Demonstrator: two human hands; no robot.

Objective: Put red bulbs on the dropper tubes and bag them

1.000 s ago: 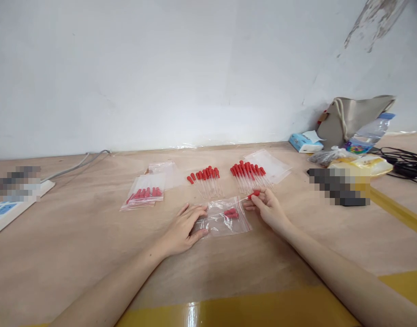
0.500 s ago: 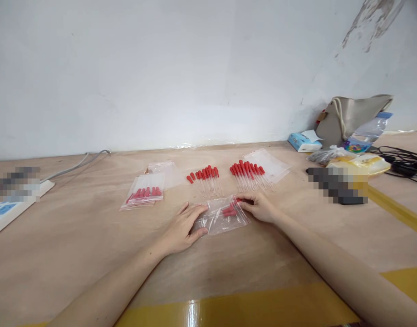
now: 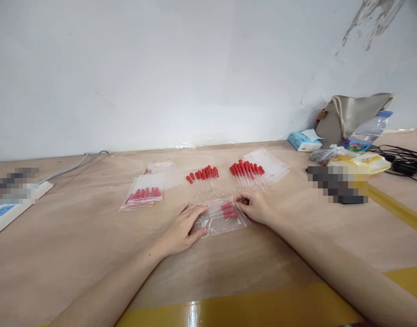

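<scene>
A clear zip bag [image 3: 217, 225] lies flat on the table in front of me, with about three red-bulbed droppers [image 3: 229, 210] inside, their thin clear stems pointing left. My left hand [image 3: 184, 228] rests on the bag's left end, thumb and fingers spread apart. At the other end, my right hand [image 3: 254, 207] pinches the bag's upper right edge beside the red bulbs. Its curled fingertips are partly hidden. Just beyond the bag lie two groups of loose droppers, one in the middle [image 3: 204, 174] and one to the right [image 3: 247, 170].
Filled bags of droppers [image 3: 143, 193] are stacked at left, near flat bags [image 3: 165, 172]. More flat bags [image 3: 271, 165] lie behind the right group. A power strip [image 3: 21, 206] is far left. Tissues [image 3: 303, 141], a water bottle [image 3: 370, 131], a grey bag [image 3: 354, 116] and cables [image 3: 405, 165] stand right.
The red bulbs in the bag now lie in a neater row, and the one at my right fingertips has shifted left into the bag. My left hand has barely moved.
</scene>
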